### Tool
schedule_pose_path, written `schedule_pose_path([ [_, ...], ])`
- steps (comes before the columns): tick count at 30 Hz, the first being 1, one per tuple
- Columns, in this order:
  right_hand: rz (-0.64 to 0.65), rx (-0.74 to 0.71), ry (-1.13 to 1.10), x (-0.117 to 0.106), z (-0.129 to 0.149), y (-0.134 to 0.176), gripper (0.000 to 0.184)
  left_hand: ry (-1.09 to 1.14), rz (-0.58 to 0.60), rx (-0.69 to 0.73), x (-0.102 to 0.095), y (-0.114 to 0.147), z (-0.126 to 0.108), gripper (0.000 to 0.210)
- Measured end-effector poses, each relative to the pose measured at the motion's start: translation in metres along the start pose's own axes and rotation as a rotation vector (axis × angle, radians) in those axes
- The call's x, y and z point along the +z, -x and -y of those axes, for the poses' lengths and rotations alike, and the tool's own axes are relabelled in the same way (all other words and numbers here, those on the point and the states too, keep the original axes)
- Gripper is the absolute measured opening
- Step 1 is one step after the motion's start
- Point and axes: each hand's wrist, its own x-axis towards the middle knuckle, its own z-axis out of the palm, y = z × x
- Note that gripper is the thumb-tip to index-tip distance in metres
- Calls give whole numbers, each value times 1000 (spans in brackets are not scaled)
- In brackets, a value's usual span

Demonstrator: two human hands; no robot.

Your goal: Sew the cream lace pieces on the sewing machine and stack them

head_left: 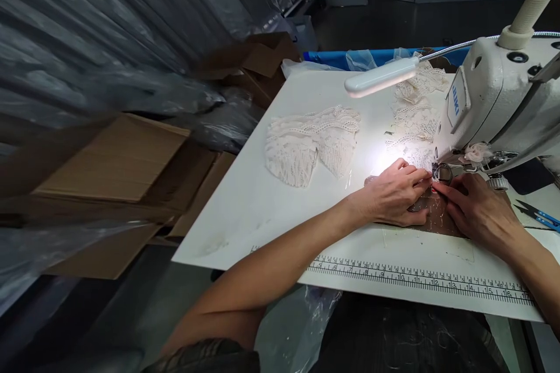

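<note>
My left hand [396, 193] is closed, its fingertips beside the presser foot [441, 173] of a white sewing machine [476, 93]. Cream lace [415, 153] lies just behind its fingers and meets them. Right of the foot, my right hand [479, 207] has bent fingers, with thumb and forefinger reaching to the same spot; what they pinch is too small to make out. Beneath both hands is a brown plate [437, 218] scattered with thread bits. A lit white lamp [380, 77] shines on the work. Farther left lies a cream lace piece [310, 143] with two lobes.
A printed ruler [394, 275] runs along the front edge of the white table [245, 218]. Blue-handled thread snips [540, 215] lie at the right. More lace [422, 84] is heaped at the back. Open cardboard boxes [114, 157] and plastic sheeting [109, 41] stand left.
</note>
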Motion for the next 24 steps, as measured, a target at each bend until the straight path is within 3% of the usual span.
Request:
schedule_pose_path([
  [9, 28, 59, 44, -4, 7, -5, 40, 21, -35, -52, 2, -2, 1, 56],
  [14, -30, 89, -201, -5, -6, 2, 39, 52, -61, -59, 3, -2, 3, 57],
  [19, 14, 288, -617, -11, -24, -3, 49, 78, -24, -74, 2, -4, 6, 59],
  [22, 18, 429, -701, -13, -27, -10, 57, 81, 5, -79, 1, -5, 7, 63],
  [24, -16, 440, -691, -13, -24, -12, 60, 83, 16, -82, 0, -5, 7, 65],
])
